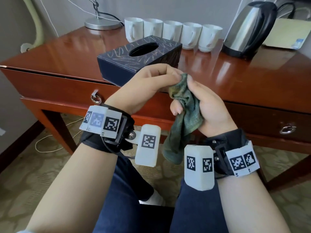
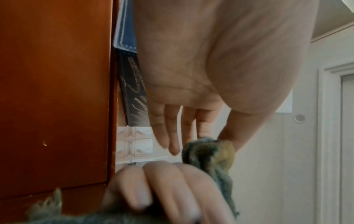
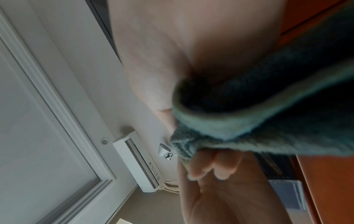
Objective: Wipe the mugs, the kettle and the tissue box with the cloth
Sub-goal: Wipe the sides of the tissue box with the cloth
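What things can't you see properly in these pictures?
- Head view: the tissue box near corner is hidden behind the left hand.
- Head view: the kettle top is cut off by the picture's edge.
- Head view: the mugs have their lower parts hidden by the tissue box.
- Right wrist view: the cloth is blurred and covers most of the right hand.

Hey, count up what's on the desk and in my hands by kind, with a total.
White ceramic mugs: 5
Stainless steel kettle with black handle: 1
Dark blue patterned tissue box: 1
Green cloth, held by left hand and right hand: 1
Silver lamp base: 1
Total: 9
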The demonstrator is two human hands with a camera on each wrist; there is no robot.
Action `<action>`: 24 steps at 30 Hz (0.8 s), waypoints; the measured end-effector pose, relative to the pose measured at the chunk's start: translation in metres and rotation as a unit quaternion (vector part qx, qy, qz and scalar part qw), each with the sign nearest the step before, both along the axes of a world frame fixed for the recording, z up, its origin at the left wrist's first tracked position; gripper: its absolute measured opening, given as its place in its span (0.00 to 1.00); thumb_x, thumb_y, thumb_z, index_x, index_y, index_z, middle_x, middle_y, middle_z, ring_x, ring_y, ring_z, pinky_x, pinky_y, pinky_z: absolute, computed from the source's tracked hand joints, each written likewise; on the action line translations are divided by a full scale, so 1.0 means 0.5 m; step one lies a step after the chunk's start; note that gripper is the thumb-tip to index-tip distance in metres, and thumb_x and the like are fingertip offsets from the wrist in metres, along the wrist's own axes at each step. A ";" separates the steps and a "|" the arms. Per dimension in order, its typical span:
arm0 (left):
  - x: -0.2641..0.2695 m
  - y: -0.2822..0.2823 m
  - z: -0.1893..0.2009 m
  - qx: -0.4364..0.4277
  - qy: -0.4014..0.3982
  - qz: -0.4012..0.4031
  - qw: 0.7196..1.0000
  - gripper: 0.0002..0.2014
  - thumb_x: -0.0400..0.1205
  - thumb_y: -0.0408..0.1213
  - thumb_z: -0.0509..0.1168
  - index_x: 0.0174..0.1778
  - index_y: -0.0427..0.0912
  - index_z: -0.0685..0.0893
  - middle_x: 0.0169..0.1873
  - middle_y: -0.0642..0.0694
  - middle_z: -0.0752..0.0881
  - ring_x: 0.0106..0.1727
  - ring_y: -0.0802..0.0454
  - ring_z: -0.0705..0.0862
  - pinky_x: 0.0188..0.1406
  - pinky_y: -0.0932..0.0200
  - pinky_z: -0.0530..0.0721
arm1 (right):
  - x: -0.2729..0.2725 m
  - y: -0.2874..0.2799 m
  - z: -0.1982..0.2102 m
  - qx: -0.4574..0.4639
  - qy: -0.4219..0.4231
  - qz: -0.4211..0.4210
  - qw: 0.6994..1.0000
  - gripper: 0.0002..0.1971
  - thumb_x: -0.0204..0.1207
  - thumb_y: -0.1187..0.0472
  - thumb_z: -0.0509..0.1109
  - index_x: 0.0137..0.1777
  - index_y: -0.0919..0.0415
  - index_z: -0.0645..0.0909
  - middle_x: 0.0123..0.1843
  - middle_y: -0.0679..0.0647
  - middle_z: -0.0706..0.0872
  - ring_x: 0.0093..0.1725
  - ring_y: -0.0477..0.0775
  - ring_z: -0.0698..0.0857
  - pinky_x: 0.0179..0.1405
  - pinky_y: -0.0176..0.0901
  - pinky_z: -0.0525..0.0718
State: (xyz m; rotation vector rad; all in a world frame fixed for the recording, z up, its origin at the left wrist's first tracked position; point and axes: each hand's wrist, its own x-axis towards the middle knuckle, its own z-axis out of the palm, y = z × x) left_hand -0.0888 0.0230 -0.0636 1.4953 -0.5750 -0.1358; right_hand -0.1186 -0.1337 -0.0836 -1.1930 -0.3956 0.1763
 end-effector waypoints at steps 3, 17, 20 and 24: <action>0.000 0.000 -0.004 -0.014 -0.005 0.005 1.000 0.10 0.83 0.34 0.62 0.44 0.27 0.79 0.34 0.40 0.86 0.32 0.52 0.84 0.43 0.60 0.82 | 0.000 -0.013 -0.006 -0.046 0.001 -0.056 0.997 0.14 0.79 0.54 0.63 0.52 0.62 0.85 0.35 0.57 0.88 0.37 0.52 0.86 0.41 0.41 0.84; -0.021 0.022 0.020 -0.039 0.049 0.076 0.995 0.11 0.84 0.28 0.63 0.35 0.37 0.78 0.24 0.50 0.83 0.25 0.58 0.81 0.27 0.66 0.79 | 0.006 -0.053 -0.054 -0.076 0.003 -0.082 0.994 0.35 0.60 0.45 0.82 0.52 0.78 0.79 0.50 0.68 0.80 0.50 0.63 0.81 0.52 0.52 0.80; -0.017 0.031 0.019 -0.042 0.053 0.111 0.992 0.11 0.83 0.27 0.65 0.34 0.38 0.79 0.23 0.49 0.82 0.25 0.57 0.80 0.27 0.65 0.79 | -0.002 -0.056 -0.049 -0.029 -0.003 -0.066 0.997 0.15 0.61 0.50 0.79 0.43 0.59 0.89 0.45 0.57 0.89 0.46 0.54 0.87 0.49 0.46 0.86; -0.020 0.037 -0.004 0.048 0.041 0.130 0.990 0.11 0.81 0.27 0.68 0.32 0.37 0.81 0.24 0.48 0.82 0.24 0.58 0.79 0.24 0.68 0.75 | -0.014 -0.043 -0.040 0.046 -0.045 -0.041 0.997 0.11 0.62 0.52 0.77 0.44 0.52 0.91 0.45 0.47 0.91 0.46 0.47 0.89 0.48 0.43 0.87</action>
